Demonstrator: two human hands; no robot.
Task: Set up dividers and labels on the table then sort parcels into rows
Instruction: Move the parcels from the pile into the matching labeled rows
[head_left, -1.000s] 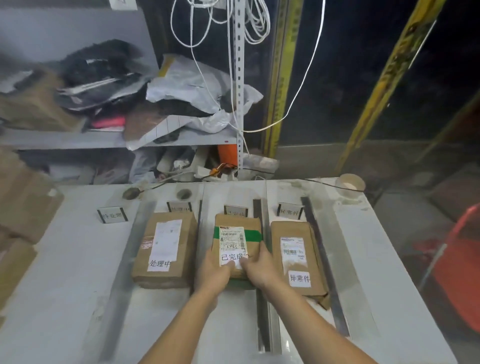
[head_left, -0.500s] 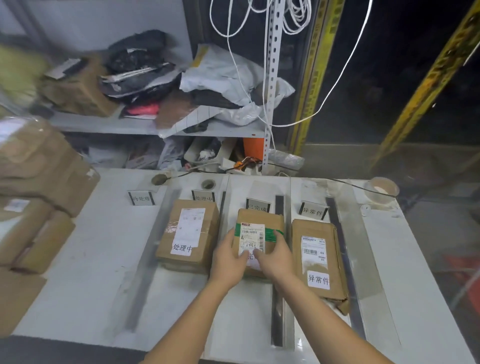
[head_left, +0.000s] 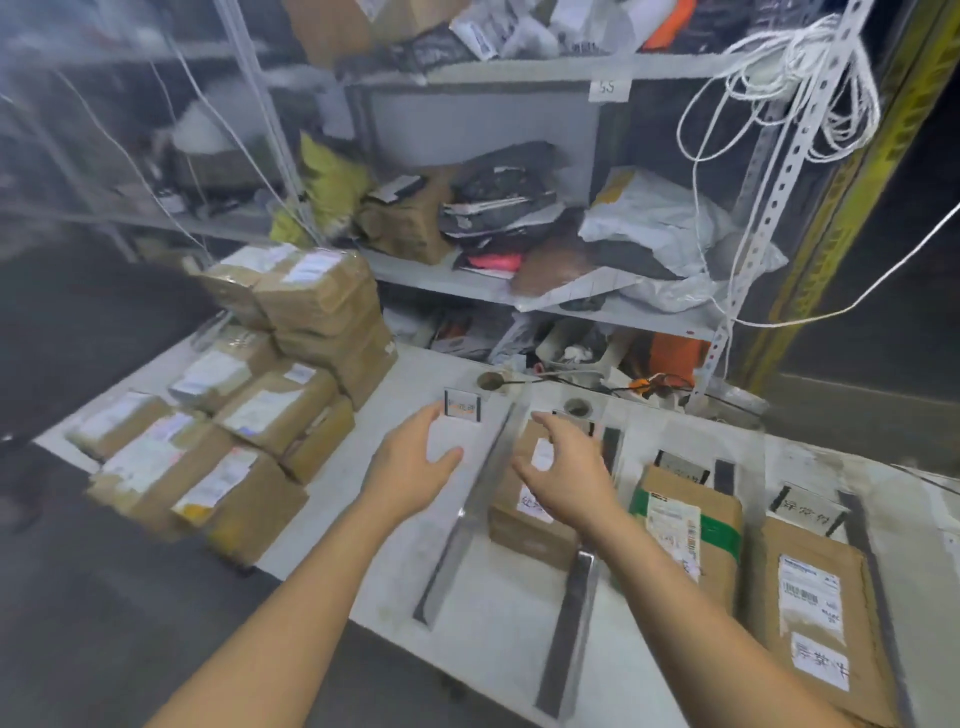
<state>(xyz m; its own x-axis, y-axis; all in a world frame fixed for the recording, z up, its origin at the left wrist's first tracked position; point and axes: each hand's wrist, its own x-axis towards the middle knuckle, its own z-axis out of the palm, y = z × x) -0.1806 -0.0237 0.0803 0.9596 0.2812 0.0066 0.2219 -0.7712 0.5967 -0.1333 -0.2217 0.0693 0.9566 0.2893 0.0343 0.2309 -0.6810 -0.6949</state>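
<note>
Left hand (head_left: 410, 467): fingers relaxed, above the bare row near a label card (head_left: 462, 407).
Right hand (head_left: 566, 467): loosely curled, empty, over the leftmost parcel (head_left: 519, 540).
Dividers (head_left: 470, 512): metal strips lying on the white table (head_left: 498, 623).
Rows: 3 brown parcels, 1 each; the middle parcel (head_left: 675, 525) has green tape.
Pile (head_left: 249, 415): stacked parcels, table's left end.

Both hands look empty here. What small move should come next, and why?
Probably reach the left hand to the parcel pile and grip one: it and the right hand hover open, holding nothing, and the pile looks unsorted.
</note>
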